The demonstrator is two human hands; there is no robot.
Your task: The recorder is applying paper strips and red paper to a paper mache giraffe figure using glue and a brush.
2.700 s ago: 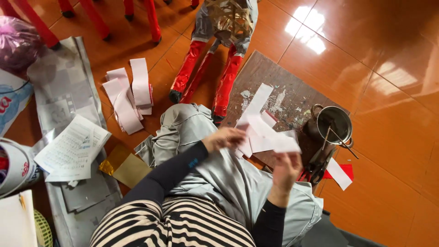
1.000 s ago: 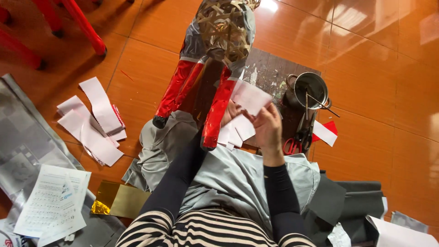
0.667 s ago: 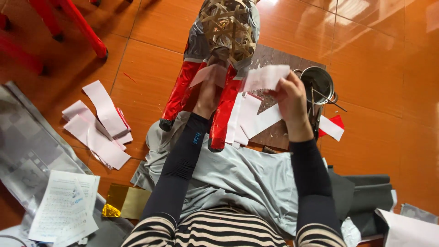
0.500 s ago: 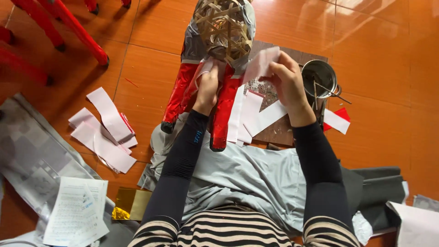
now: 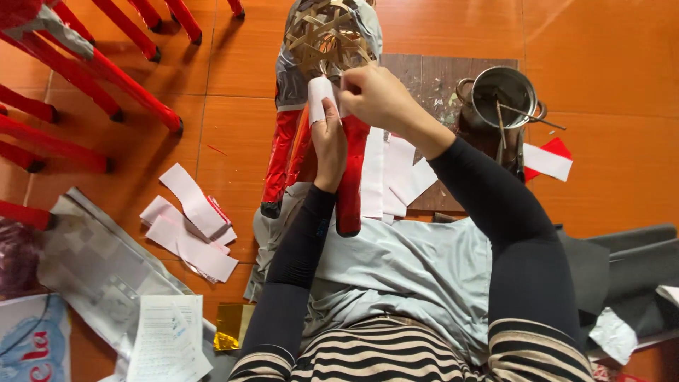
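Observation:
A craft figure [image 5: 327, 42] with a woven strip frame and two red paper-covered legs [image 5: 283, 159] lies on the orange floor in front of me. My left hand [image 5: 329, 138] presses a white paper strip [image 5: 318, 95] against the figure where the legs meet the body. My right hand [image 5: 371, 95] pinches the upper end of that same strip at the frame. More white paper strips [image 5: 392, 173] lie on a dark board [image 5: 431, 85] beside the legs.
A metal pot [image 5: 503, 95] with sticks in it stands on the board at right, a red and white paper piece [image 5: 548, 159] beside it. White strips [image 5: 191, 226], newspaper [image 5: 106, 272] and a printed sheet [image 5: 170, 339] lie at left. Red chair legs [image 5: 106, 64] stand upper left.
Both hands have moved from the loose paper pieces on my lap up to the figure. The paper strip now sits against the figure's body between the legs.

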